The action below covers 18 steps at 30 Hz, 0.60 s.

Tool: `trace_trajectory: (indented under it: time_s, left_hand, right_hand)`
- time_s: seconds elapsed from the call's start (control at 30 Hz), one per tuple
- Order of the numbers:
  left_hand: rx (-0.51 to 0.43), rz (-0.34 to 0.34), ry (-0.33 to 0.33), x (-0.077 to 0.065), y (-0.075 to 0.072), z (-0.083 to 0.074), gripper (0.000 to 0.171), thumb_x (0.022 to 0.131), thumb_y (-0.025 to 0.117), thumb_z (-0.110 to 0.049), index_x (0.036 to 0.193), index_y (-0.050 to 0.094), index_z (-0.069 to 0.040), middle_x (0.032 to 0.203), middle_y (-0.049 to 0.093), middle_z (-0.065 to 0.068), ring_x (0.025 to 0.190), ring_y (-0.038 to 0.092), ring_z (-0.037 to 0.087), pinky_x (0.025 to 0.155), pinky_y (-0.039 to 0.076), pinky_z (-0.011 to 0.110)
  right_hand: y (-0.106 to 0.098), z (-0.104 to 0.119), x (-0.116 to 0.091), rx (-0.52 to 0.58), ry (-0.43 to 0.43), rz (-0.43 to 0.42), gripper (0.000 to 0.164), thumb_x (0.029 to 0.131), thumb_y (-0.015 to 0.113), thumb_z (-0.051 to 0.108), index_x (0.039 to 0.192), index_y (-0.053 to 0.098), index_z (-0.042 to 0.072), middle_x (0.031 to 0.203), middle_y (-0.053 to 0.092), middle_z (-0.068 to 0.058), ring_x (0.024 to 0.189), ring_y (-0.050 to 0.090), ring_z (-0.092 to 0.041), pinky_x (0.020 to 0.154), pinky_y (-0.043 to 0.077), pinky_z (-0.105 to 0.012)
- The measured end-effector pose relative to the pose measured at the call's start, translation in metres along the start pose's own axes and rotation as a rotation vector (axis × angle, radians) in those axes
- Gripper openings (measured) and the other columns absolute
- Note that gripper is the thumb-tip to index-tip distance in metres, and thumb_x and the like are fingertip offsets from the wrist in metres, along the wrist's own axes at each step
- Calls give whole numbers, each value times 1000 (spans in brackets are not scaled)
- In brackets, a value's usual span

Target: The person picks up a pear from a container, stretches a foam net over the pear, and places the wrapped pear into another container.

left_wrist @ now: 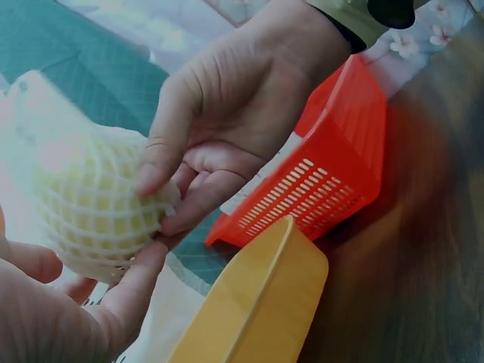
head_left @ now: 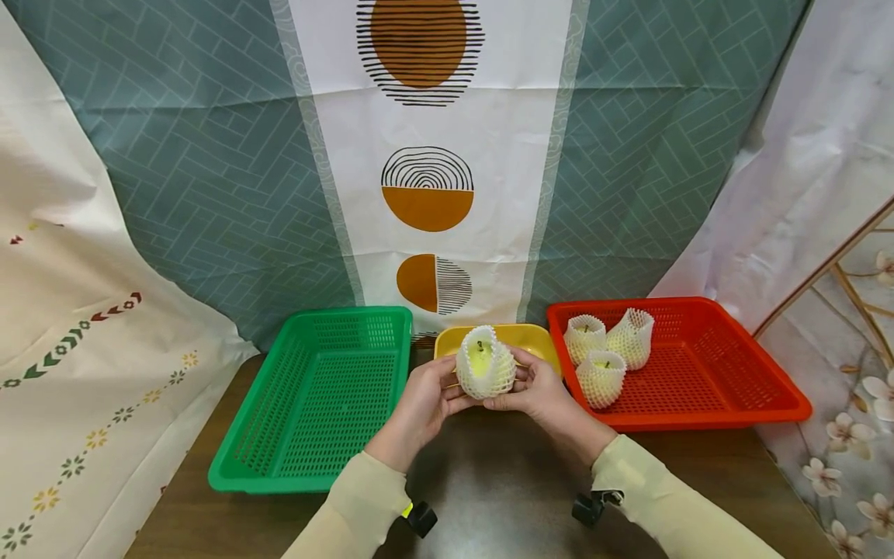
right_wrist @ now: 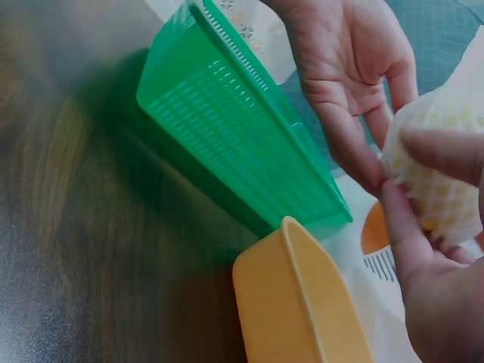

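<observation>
A pale green fruit [head_left: 483, 365] with a dark stem sits in a white foam net, held up in front of me between both hands. My left hand [head_left: 424, 388] holds its left side and underside with the fingertips. From the right, my right hand [head_left: 536, 392] grips it, its thumb lying on the net in the left wrist view. The net stands open at the top around the stem. Behind and below the hands is a yellow tray [head_left: 538, 339], partly hidden by them.
At left stands a green basket [head_left: 244, 419] with a perforated bottom. A red basket [head_left: 733, 388] at right holds several similar fruits in foam nets [head_left: 602, 379] at its left end. A patterned cloth [head_left: 433, 116] hangs behind the dark wooden table [head_left: 489, 481].
</observation>
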<state>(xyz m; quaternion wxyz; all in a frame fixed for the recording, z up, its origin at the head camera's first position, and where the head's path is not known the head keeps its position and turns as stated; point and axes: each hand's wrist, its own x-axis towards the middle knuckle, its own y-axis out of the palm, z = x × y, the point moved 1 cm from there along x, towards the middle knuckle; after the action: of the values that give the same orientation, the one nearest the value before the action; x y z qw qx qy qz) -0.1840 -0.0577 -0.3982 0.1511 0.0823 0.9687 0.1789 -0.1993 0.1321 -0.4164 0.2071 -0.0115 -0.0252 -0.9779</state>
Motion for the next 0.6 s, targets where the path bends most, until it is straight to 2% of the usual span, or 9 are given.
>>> trace_trajectory:
  time_s: [0.13, 0.23, 0.33, 0.43, 0.5, 0.6]
  left_hand:
    - [3, -42, 13, 1, -1, 0, 46, 91, 59, -35, 125, 52, -6, 118, 60, 12, 101, 64, 25, 85, 53, 39]
    - [1, -85, 25, 2, -1, 0, 42, 90, 61, -31, 122, 52, -4, 115, 58, 12, 95, 65, 23, 83, 54, 39]
    - [-1, -122, 36, 4, -1, 1, 38, 90, 62, -25, 119, 53, -3, 113, 57, 13, 89, 66, 21, 82, 54, 38]
    - [14, -137, 48, 5, -1, 4, 36, 88, 64, -22, 116, 55, -1, 110, 59, 13, 84, 68, 21, 81, 55, 37]
    - [28, -139, 53, 5, 0, 6, 36, 87, 66, -21, 115, 58, 0, 108, 61, 13, 81, 68, 20, 80, 55, 36]
    - [60, -153, 63, 6, 1, 8, 34, 85, 68, -22, 112, 62, -2, 105, 63, 11, 78, 68, 17, 78, 56, 34]
  right_hand:
    - [0, 5, -3, 80, 29, 49, 66, 84, 58, -2, 142, 32, 14, 132, 51, -12, 105, 60, -19, 88, 52, -36]
    - [1, 8, -4, 198, 56, 88, 56, 89, 39, 3, 143, 29, 10, 132, 50, -9, 108, 59, -19, 93, 49, -41]
    - [1, 8, -3, 294, 91, 54, 45, 96, 30, 16, 141, 30, 6, 127, 54, -7, 109, 60, -21, 95, 47, -45]
    - [1, 8, -1, 332, 126, -44, 44, 101, 28, 32, 136, 33, 7, 122, 56, -6, 106, 62, -22, 93, 48, -47]
    - [1, 8, 0, 326, 147, -105, 47, 101, 31, 41, 135, 36, 8, 119, 56, -6, 103, 63, -20, 90, 50, -47]
    - [2, 7, 2, 302, 177, -158, 50, 99, 36, 44, 133, 41, 8, 115, 58, -4, 99, 64, -17, 86, 52, -45]
